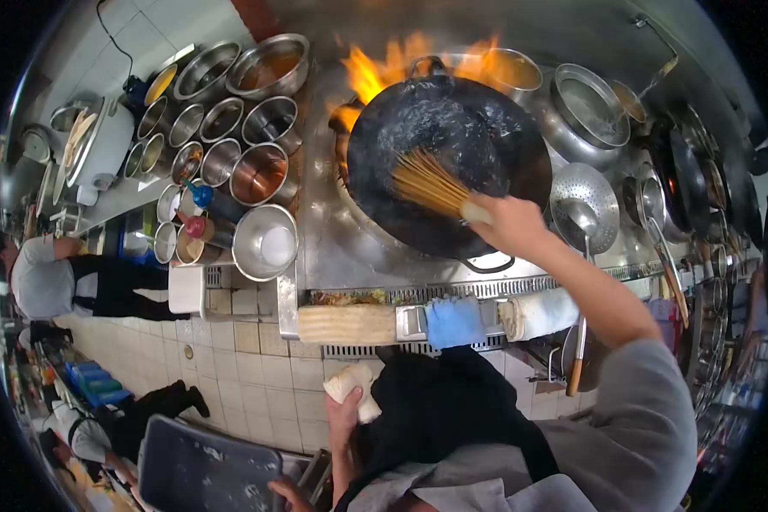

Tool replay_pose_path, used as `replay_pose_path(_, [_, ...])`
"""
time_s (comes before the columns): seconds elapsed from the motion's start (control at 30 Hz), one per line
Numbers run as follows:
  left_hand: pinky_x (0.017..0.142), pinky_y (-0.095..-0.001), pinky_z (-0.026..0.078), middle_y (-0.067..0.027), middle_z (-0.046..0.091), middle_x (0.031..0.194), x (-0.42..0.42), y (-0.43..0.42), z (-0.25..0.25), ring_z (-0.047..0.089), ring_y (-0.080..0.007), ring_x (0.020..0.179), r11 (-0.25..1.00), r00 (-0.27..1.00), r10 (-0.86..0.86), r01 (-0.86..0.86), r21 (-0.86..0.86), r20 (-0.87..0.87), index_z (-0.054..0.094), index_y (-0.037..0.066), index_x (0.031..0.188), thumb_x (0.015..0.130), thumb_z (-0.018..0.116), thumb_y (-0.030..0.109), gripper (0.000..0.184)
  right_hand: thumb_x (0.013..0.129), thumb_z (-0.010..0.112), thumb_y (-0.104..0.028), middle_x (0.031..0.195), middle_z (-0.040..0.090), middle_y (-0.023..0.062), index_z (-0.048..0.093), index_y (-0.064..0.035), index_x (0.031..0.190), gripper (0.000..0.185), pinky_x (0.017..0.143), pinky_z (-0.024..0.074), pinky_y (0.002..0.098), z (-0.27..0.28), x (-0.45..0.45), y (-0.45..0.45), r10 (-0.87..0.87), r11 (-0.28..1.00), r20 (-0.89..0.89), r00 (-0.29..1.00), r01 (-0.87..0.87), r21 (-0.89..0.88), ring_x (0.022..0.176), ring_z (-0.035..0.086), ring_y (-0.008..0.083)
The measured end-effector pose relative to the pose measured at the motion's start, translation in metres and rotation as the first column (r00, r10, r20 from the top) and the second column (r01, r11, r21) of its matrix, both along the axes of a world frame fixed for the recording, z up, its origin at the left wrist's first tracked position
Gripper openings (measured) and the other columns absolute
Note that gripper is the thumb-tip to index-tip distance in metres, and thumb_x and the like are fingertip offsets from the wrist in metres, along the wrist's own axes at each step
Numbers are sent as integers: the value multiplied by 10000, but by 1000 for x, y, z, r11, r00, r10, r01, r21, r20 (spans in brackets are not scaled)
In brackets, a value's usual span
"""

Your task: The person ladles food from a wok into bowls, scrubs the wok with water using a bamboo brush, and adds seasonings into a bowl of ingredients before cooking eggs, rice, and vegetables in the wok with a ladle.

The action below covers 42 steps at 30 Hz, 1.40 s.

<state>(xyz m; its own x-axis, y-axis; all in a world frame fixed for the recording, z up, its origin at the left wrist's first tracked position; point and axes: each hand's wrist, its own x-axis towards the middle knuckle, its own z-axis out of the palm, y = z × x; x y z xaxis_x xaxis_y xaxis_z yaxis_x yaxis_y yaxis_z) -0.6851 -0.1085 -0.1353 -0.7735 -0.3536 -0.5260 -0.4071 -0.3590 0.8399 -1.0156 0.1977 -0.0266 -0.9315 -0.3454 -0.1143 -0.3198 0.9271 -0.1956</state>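
Note:
My right hand (510, 224) is closed round the handle of a bamboo brush (431, 183), whose bristles rest inside a large black wok (486, 141). Dark, shiny liquid lies in the wok, and orange flames (367, 77) rise behind its far rim. Low in the view, my left hand (344, 412) grips a folded pale cloth (355, 388), in front of the dark apron. Folded towels, one yellowish (346, 325), one blue (455, 322) and one white (542, 314), hang on the stove's front edge.
Metal pots of sauces (259, 174) stand left of the wok. A perforated strainer (584, 209) and a ladle (582, 218) lie to its right. A grey tub (209, 468) is at the lower left, with another person's hand (290, 495) beside it. Other people (43, 277) are at the left.

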Motion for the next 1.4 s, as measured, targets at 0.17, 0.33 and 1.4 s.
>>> replay_pose_path(0.17, [803, -311, 487, -86, 627, 1048, 4, 24, 25, 601, -168, 922, 981, 983, 175, -179, 76, 56, 541, -10, 1191, 789, 689, 114, 446, 812, 544, -413, 947, 677, 159, 669, -126, 1013, 371, 786, 518, 445, 10, -69, 41, -113, 991, -53, 992, 117, 68, 914, 654, 319])
replay_pose_path(0.33, [788, -306, 489, -86, 626, 1038, -24, 45, 18, 603, -166, 906, 998, 997, -54, 52, 27, 60, 523, -14, 1208, 789, 673, 103, 461, 770, 680, -408, 1092, 644, 201, 620, -177, 1184, 478, 902, 479, 447, -53, -92, -28, -325, 886, 26, 945, 314, -343, 1028, 614, 360])
replay_pose_path(1.4, [731, -303, 524, -153, 663, 1018, -121, 123, 25, 652, -194, 879, 953, 985, -90, 128, 275, -147, 562, -53, 1136, 842, 621, 133, 352, 775, 657, -300, 845, 665, 208, 590, -142, 1178, 437, 716, 532, 482, -51, -30, -1, 20, 972, -102, 995, -43, -232, 803, 658, 376])
